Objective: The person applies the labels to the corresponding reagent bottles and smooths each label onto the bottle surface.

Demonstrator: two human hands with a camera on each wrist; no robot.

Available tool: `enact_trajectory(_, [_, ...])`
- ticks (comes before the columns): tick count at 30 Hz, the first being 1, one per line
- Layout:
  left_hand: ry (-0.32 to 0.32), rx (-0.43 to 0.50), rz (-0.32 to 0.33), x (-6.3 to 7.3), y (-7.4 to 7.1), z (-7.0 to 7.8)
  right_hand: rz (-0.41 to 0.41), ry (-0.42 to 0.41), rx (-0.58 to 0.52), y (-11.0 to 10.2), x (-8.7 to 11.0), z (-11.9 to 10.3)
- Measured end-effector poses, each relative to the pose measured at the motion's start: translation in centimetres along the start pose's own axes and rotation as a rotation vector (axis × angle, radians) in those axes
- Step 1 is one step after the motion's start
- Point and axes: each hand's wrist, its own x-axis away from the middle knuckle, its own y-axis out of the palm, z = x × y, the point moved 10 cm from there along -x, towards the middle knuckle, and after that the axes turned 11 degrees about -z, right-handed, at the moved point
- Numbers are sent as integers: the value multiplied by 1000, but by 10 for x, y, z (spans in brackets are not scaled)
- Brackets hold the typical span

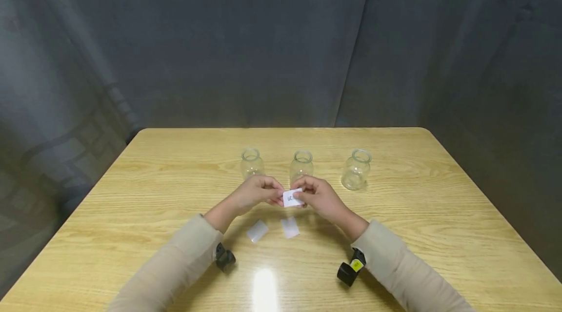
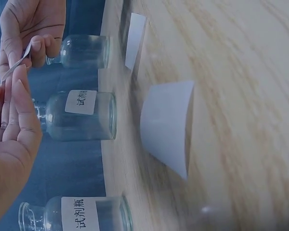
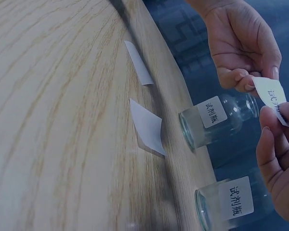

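Observation:
Both hands hold a small white paper label (image 1: 292, 198) with dark handwritten characters, raised above the table. My left hand (image 1: 259, 192) pinches its left edge between thumb and fingers. My right hand (image 1: 319, 197) pinches the right side, its thumb lying over part of the writing. Behind the hands stand three clear glass jars: a left jar (image 2: 79, 214) and a middle jar (image 2: 77, 118), each bearing a white handwritten label, and a right jar (image 1: 356, 170) showing no label. The hands partly hide the left and middle jars in the head view.
Two blank, slightly curled white paper pieces, one at left (image 1: 257, 230) and one at right (image 1: 290, 227), lie on the wooden table (image 1: 175, 165) below the hands. A dark grey curtain (image 1: 246, 48) hangs behind the table. Small black cameras are strapped at both wrists.

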Motion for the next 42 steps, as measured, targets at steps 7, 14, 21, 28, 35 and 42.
enact_trajectory(7, [4,20,34,-2,-1,-2,28,3,-8,-2,1,2])
enact_trajectory(14, [15,5,49,-4,-2,-3,109,51,30,-13,6,11])
enact_trajectory(21, [24,-11,61,-6,-3,-5,188,84,76,-26,14,18])
enact_trajectory(28, [13,-82,66,-9,0,-6,75,57,75,-9,11,20])
enact_trajectory(35, [-7,-124,59,-14,6,-7,77,61,89,-5,10,21])
enact_trajectory(42, [-14,-126,52,-16,10,-10,88,60,103,-4,11,19])
